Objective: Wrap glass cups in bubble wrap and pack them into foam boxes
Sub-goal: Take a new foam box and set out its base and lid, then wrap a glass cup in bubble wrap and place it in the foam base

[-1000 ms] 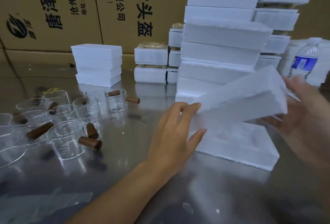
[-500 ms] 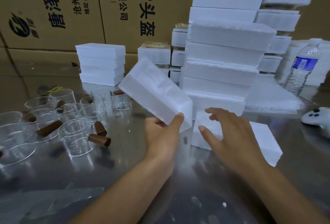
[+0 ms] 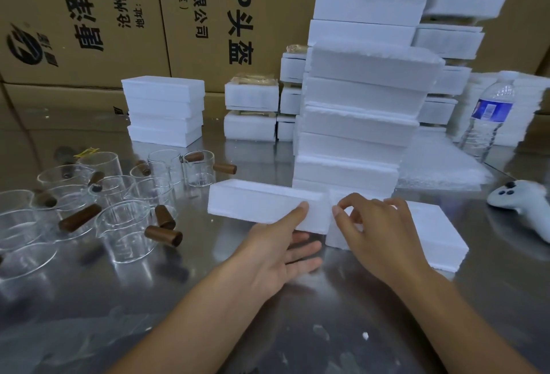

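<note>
A long white foam box half [image 3: 262, 205] lay level near the middle of the worktop [image 3: 89, 314]. The left hand [image 3: 276, 251] pinched its right end, thumb [image 3: 297, 213] on the near face and straight fingers beneath. Just beside that end a second foam piece [image 3: 431, 230] lay flat. The right hand [image 3: 384, 233] hovered at its left end with fingers curled; whether it gripped the foam could not be told.

Directly behind rose a tall stack of foam boxes [image 3: 363, 105]. Bubble wrap sheets [image 3: 437, 165] lay at its right, with a water bottle [image 3: 488, 117] behind them and a white controller [image 3: 518, 204] near the right edge. Glass cups [image 3: 125, 218] with brown handles crowded the left edge. A lower foam stack [image 3: 165, 111] stood at the far edge against cardboard cartons [image 3: 89, 16].
</note>
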Demonstrator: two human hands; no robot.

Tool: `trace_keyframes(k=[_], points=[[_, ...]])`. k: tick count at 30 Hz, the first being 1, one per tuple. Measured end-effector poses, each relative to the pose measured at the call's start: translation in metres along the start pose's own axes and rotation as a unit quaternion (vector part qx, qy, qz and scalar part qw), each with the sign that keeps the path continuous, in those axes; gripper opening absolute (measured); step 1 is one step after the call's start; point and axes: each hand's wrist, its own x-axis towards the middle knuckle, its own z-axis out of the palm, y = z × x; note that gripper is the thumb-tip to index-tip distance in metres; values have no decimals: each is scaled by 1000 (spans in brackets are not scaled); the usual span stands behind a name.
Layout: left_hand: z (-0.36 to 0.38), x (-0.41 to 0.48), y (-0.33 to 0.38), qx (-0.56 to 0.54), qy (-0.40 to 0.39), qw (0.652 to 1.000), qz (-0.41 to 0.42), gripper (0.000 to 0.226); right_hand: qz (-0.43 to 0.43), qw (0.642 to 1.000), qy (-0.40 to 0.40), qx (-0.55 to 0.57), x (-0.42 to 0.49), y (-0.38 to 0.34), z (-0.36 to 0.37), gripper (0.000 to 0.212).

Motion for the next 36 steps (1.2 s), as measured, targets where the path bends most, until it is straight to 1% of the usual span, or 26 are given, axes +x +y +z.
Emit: trace_keyframes(k=[4,8,11,13,15,16,17,18,19,20,21,22,23,24,25,27,31,34,36], points=[[-1,-2,5,12,-42,996,-74,36,-2,1000,-14,9,-1,0,-1,26],[-4,-2,7,30,-101,984,-143,37,-6,1000,-12,8,-2,1,-1,26],[-6,-2,6,47,-145,974,-168,36,-6,1000,-18,11,-2,1,-1,24],[-5,-5,5,51,-171,970,-167,30,-9,1000,-20,12,-2,1,-1,22],[-3,-9,4,56,-182,974,-122,20,-14,999,-24,15,-2,2,-1,19],[0,-9,3,61,-176,980,-70,18,-16,999,-28,19,-2,2,-1,18],[2,-8,2,76,-157,985,3,16,-19,999,-33,23,-2,2,-1,17],[3,-7,1,110,-122,982,92,13,-23,999,-36,28,-2,1,0,17],[3,-6,1,169,-74,964,190,8,-29,998,-37,33,-2,0,0,17],[1,-3,0,251,-19,923,291,5,-32,998,-37,36,-2,-1,0,18],[-3,-1,0,347,28,859,376,3,-36,998,-36,39,-3,-2,0,19],[-7,1,-1,445,61,784,428,5,-39,998,-32,44,-3,-4,0,19],[-10,2,-3,523,77,721,448,11,-43,997,-28,49,-4,-6,0,18],[-13,5,-5,576,83,682,443,18,-48,997,-23,51,-5,-7,0,17],[-14,7,-7,610,82,666,422,24,-53,997,-20,49,-6,-9,0,16],[-15,9,-8,631,76,664,395,29,-59,997,-21,47,-7,-11,-1,16],[-15,8,-8,643,74,655,390,31,-58,997,-34,46,-8,-13,-3,17],[-14,8,-9,641,78,645,408,34,-37,996,29,72,-1,-18,-9,16],[-13,11,-10,630,80,639,434,37,-31,989,57,135,9,-30,-16,13]])
